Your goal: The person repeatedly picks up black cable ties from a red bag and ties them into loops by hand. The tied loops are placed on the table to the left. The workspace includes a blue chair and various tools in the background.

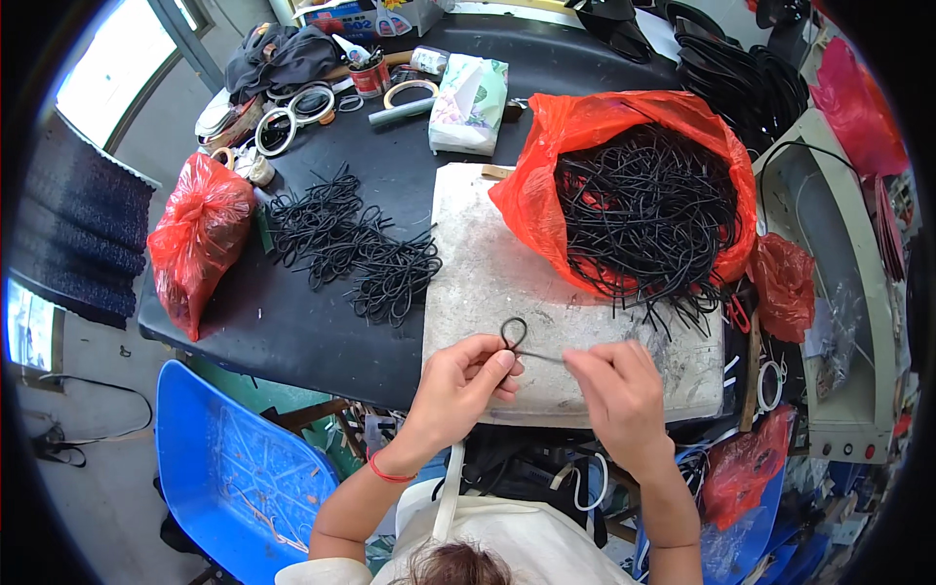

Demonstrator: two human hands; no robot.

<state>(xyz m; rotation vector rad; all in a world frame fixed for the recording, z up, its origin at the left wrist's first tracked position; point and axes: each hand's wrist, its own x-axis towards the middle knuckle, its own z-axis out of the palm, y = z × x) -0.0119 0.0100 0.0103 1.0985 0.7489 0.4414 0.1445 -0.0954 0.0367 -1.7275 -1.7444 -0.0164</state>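
Observation:
A short black cord [514, 332] is bent into a small loop above the near part of a stained white board [468, 263]. My left hand [468, 375] pinches the loop where its strands cross. My right hand [619, 395] holds the cord's other end between thumb and fingers, drawn out to the right. Beyond my hands, a red plastic bag [531, 166] lies open, full of loose straight black cords [653, 195]. Left of the board, looped black cords [356, 249] lie in a heap on the dark table [283, 341].
A tied red bag [205, 224] sits at the table's left edge. Behind stand a tissue pack [468, 107], tape rolls [278, 132] and a red tin [370, 76]. A blue tub [234, 468] is on the floor at left; a grey machine [838, 292] stands right.

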